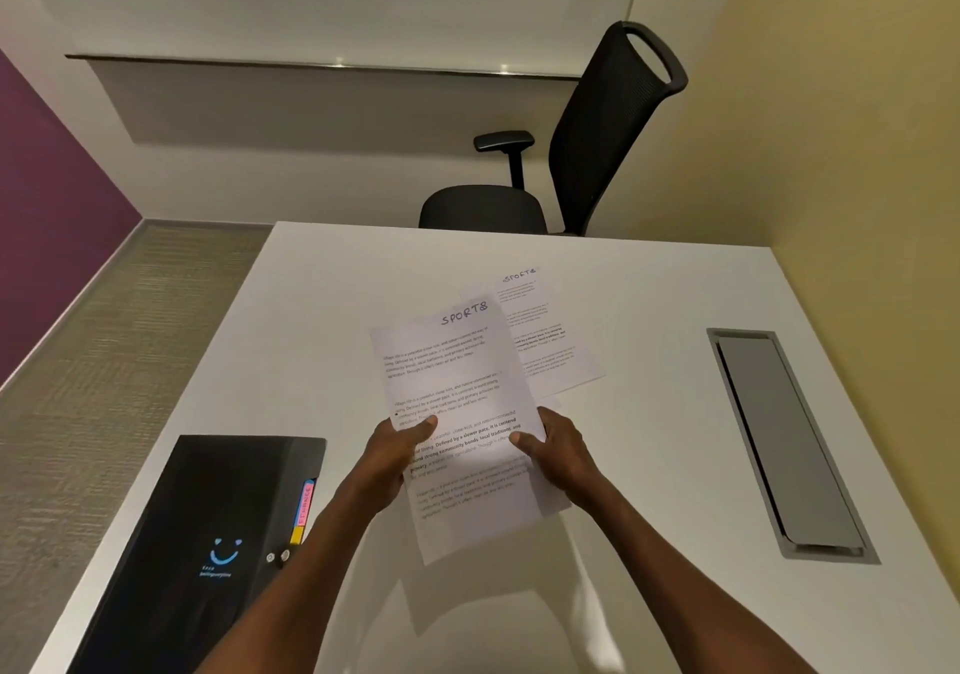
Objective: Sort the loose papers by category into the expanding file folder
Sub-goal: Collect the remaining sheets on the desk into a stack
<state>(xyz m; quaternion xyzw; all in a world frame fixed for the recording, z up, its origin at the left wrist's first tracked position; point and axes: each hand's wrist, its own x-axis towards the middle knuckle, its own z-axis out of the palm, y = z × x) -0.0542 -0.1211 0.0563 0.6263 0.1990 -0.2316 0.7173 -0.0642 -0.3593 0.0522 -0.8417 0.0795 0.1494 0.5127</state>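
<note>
I hold a printed sheet headed "SPORTS" (457, 387) above the white table (649, 310). My left hand (395, 458) pinches its left edge with the thumb on top. My right hand (558, 452) grips the right edge the same way. Another sheet headed "SPORTS" (550, 335) lies flat on the table behind it, partly covered by the held sheet. The black expanding file folder (208, 533) lies shut at the front left of the table, with coloured tabs (304, 510) showing at its right side.
A grey cable hatch (789, 439) is set into the table on the right. A black office chair (582, 154) stands behind the far edge. Carpet and a purple wall lie to the left.
</note>
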